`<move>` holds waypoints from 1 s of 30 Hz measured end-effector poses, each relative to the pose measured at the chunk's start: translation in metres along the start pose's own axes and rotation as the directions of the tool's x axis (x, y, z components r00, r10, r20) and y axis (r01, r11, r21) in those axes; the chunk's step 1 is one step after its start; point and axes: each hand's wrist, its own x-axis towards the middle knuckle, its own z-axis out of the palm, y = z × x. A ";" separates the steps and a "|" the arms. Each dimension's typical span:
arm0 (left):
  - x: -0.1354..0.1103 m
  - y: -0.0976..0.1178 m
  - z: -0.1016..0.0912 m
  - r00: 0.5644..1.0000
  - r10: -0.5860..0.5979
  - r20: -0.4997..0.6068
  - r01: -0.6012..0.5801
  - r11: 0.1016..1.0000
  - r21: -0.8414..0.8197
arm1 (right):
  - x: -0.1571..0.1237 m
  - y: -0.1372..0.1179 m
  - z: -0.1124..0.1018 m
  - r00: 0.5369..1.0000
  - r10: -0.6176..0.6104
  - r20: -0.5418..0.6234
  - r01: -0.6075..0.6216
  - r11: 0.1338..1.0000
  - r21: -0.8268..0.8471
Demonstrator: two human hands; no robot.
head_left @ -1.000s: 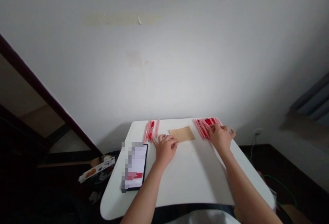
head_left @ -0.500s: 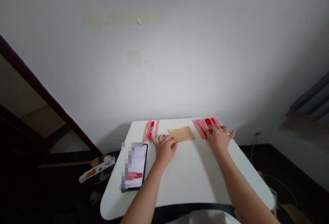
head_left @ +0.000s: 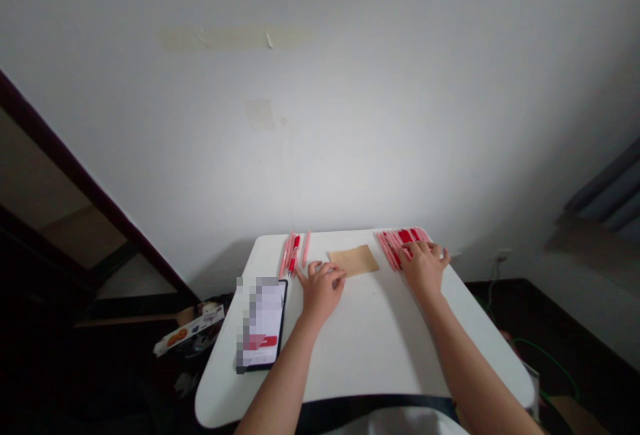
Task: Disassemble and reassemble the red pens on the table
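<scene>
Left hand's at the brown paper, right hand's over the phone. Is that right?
Not quite: the head view shows the right hand over the right-hand group of pens. The left hand is at the brown paper, as you said.

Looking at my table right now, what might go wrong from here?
The right hand is over the pink and red pens near the far right corner of the table; some might roll off.
The left hand might shift or crease the brown paper.
The left forearm might bump the nearby phone.
</scene>
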 end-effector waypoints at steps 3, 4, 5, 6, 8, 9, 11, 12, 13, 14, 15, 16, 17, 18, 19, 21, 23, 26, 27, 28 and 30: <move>0.000 0.001 0.000 1.000 0.003 -0.010 -0.003 1.000 0.006 | -0.002 -0.004 -0.001 0.982 -0.186 0.006 0.184 0.975 0.121; 0.000 0.001 0.000 1.000 0.002 -0.009 -0.002 1.000 0.009 | -0.003 -0.006 -0.001 0.965 -0.261 0.011 0.256 0.953 0.160; 0.000 0.001 0.000 1.000 0.000 -0.008 0.000 1.000 0.012 | -0.005 -0.010 -0.001 0.945 -0.326 0.008 0.319 0.928 0.192; 0.000 0.002 0.000 1.000 -0.004 -0.006 0.004 1.000 0.016 | -0.008 -0.013 -0.001 0.922 -0.388 0.013 0.376 0.900 0.222; 0.000 0.002 0.000 1.000 -0.013 -0.005 0.013 1.000 0.022 | -0.014 -0.022 -0.002 0.870 -0.491 0.046 0.462 0.844 0.274; 0.000 0.002 0.000 1.000 -0.016 -0.004 0.016 1.000 0.025 | -0.017 -0.026 -0.003 0.849 -0.525 0.064 0.486 0.822 0.295; 0.000 0.001 0.000 1.000 -0.021 -0.002 0.021 0.999 0.029 | -0.022 -0.034 -0.004 0.816 -0.567 0.108 0.509 0.796 0.327; 0.001 0.001 0.001 1.000 -0.023 0.001 0.023 0.999 0.032 | -0.024 -0.037 -0.005 0.805 -0.578 0.129 0.513 0.790 0.336; 0.001 0.000 0.001 1.000 -0.024 0.003 0.024 0.999 0.036 | -0.026 -0.039 -0.006 0.794 -0.590 0.149 0.519 0.784 0.341; 0.001 0.000 0.002 1.000 -0.026 0.004 0.026 0.999 0.041 | -0.028 -0.041 -0.006 0.789 -0.593 0.162 0.518 0.783 0.344; 0.001 0.000 0.002 1.000 -0.027 0.006 0.026 0.999 0.046 | -0.029 -0.043 -0.007 0.787 -0.593 0.173 0.516 0.785 0.343; 0.000 -0.001 0.003 1.000 -0.026 0.007 0.026 0.998 0.052 | -0.029 -0.044 -0.007 0.787 -0.590 0.182 0.512 0.788 0.341; 0.000 -0.001 0.003 1.000 -0.024 0.008 0.023 0.998 0.058 | -0.030 -0.045 -0.007 0.789 -0.584 0.189 0.507 0.793 0.337; 0.000 -0.001 0.003 1.000 -0.021 0.008 0.020 0.998 0.066 | -0.030 -0.046 -0.007 0.792 -0.578 0.195 0.501 0.799 0.334; 0.000 -0.001 0.004 1.000 -0.018 0.005 0.017 0.997 0.076 | -0.030 -0.047 -0.007 0.795 -0.573 0.200 0.495 0.803 0.331; 0.001 0.000 0.004 1.000 -0.010 -0.005 0.010 0.995 0.099 | -0.031 -0.049 -0.006 0.801 -0.561 0.207 0.484 0.812 0.325; 0.001 0.000 0.005 1.000 -0.003 -0.016 0.005 0.992 0.122 | -0.031 -0.050 -0.004 0.808 -0.548 0.217 0.474 0.823 0.315; 0.003 0.000 0.006 1.000 0.001 -0.018 0.002 0.988 0.156 | -0.031 -0.052 -0.001 0.816 -0.526 0.238 0.457 0.840 0.291; 0.003 0.000 0.007 1.000 0.000 -0.017 0.003 0.986 0.166 | -0.031 -0.052 0.000 0.819 -0.519 0.245 0.451 0.846 0.284; 0.004 0.000 0.009 1.000 -0.001 -0.017 0.004 0.985 0.174 | -0.031 -0.053 0.002 0.823 -0.510 0.249 0.444 0.852 0.277; 0.006 -0.001 0.012 1.000 -0.001 -0.020 0.005 0.983 0.183 | -0.031 -0.053 0.006 0.830 -0.495 0.258 0.430 0.862 0.269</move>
